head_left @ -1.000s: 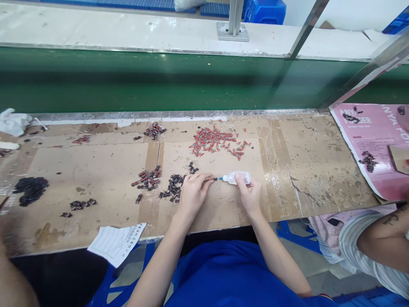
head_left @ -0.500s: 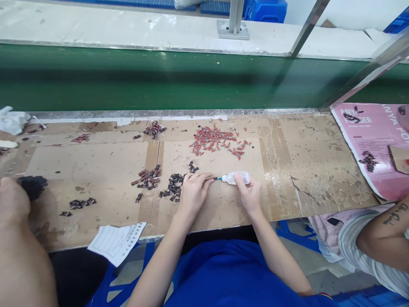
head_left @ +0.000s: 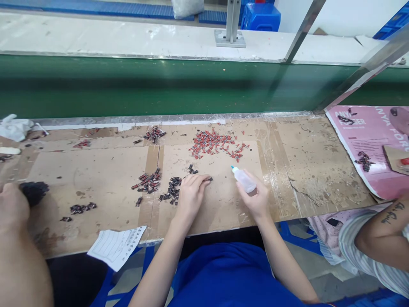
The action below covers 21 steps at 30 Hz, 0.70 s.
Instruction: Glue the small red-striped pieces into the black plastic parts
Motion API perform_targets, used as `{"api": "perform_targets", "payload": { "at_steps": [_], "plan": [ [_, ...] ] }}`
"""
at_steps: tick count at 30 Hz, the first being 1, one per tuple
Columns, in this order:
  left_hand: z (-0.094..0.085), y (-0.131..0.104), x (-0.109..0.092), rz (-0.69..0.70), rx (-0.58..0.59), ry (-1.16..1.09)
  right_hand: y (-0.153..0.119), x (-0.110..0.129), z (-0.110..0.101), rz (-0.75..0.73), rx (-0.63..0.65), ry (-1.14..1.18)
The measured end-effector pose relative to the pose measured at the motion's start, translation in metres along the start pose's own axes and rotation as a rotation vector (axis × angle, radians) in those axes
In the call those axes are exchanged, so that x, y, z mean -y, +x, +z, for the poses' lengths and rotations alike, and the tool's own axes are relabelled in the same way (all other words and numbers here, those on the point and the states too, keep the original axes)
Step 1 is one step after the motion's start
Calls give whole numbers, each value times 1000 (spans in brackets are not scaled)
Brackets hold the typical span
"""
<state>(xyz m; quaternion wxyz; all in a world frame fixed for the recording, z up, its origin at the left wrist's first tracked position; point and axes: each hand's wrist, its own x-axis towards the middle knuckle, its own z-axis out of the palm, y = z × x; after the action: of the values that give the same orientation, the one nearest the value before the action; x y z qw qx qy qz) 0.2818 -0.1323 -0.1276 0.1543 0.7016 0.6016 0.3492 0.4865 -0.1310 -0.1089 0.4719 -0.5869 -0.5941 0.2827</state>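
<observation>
My left hand pinches a small black part at its fingertips, low over the cardboard. In my right hand is a translucent squeeze bottle, its teal tip pointing up and left, apart from the black part. Just left of my left hand lies a pile of small black parts, with a few more above the fingers. Beyond both hands spreads a heap of small red parts. Red-and-black pieces sit farther left. The exact kind of these parts is too small to tell.
Cardboard covers the bench, with a green belt behind it. A written paper slip overhangs the front edge. At far left a co-worker's hand is beside a black pile. Another person's arm rests near a pink sheet.
The bottle has drawn back to the right from the black part, and its tip has turned upward. My left hand stays nearly in place, still pinching. The view has tilted slightly upward.
</observation>
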Motion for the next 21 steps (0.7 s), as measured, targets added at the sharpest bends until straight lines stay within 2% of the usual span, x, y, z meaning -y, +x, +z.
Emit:
{"api": "perform_targets", "payload": {
  "at_steps": [3,7,9,12,17,21],
  "plan": [
    [-6,-1,2,3,-69,-27,0,-7,-13,-200,139,-217],
    [-10,-5,-1,-18,-93,-61,9,-9,-24,-291,284,-292],
    [-9,-7,-4,-38,-79,-94,21,-9,-27,-236,262,-271],
    [-8,-9,-9,-63,-57,-156,49,-10,-24,-60,151,-261],
    [-7,-12,-16,-101,-40,-199,91,-14,-3,89,279,-359],
    [-5,-15,-18,-133,-42,-225,97,-14,6,67,328,-434]
  ]
}}
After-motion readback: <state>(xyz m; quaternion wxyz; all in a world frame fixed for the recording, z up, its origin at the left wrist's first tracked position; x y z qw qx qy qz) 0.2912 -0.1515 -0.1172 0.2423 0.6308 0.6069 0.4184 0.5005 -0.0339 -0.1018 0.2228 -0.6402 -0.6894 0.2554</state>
